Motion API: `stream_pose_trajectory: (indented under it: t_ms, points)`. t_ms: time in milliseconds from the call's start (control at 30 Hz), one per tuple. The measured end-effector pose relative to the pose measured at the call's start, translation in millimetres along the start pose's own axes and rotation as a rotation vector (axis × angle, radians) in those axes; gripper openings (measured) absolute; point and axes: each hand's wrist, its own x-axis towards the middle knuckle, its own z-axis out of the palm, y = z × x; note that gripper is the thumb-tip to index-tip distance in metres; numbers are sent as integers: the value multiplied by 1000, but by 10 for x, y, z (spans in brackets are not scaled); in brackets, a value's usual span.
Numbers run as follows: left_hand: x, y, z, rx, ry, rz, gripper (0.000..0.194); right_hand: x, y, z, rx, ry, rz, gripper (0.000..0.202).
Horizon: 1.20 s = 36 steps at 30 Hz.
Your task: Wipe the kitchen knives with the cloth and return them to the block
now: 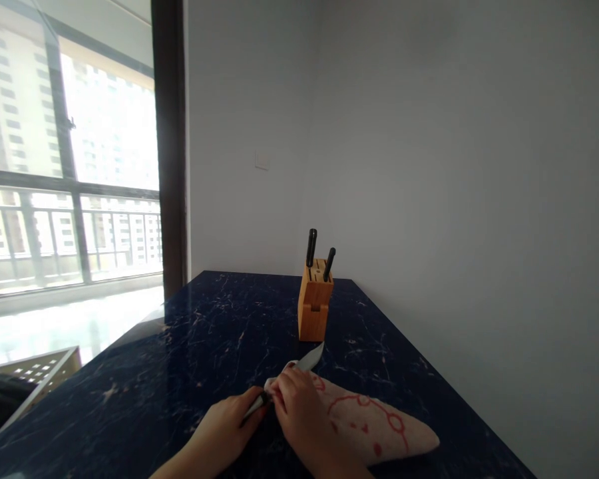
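A kitchen knife (pixel 312 358) lies slantwise over the table, its bare tip pointing away to the right. My left hand (pixel 229 422) is closed around its handle. Folded around the blade is a pink-white cloth (pixel 374 426) with red line patterns, and my right hand (pixel 297 402) pinches it there. The cloth's loose end spreads to the right on the tabletop. My right fingers and the cloth hide the middle of the blade. Just beyond the tip stands a wooden knife block (pixel 313 322) with two black-handled tools in its slots.
The dark blue marbled table (pixel 229 319) stretches back to a grey wall (pixel 429 166). On the left is a large window (pixel 110 133) with a dark frame. A chair with a perforated pale back (pixel 44 369) stands beside the table's left edge.
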Motion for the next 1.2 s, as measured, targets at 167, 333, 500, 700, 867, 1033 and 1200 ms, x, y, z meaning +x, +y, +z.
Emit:
stream_pose_trajectory:
  t_ms: [167, 333, 500, 700, 867, 1033, 1200]
  points:
    - [15, -27, 14, -7, -14, -38, 24, -33, -39, 92, 24, -26, -7, 20]
    - [28, -25, 21, -5, -6, -54, 24, -28, 6, 128, 23, -21, 11, 21]
    - [19, 3, 13, 8, -2, -54, 25, -7, -44, 127, 87, 29, 33, 20]
    - [17, 3, 3, 2, -1, -49, 24, -32, -63, 83, 109, -29, 95, 21]
    - [16, 1, 17, 17, 8, -30, 23, -16, -92, 66, 138, 7, 105, 20]
    - [5, -6, 37, 31, 12, -11, 23, -21, -107, 60, 116, -24, 125, 21]
    - [21, -20, 45, 36, 8, -3, 24, -33, -91, 77, 121, -22, 141, 21]
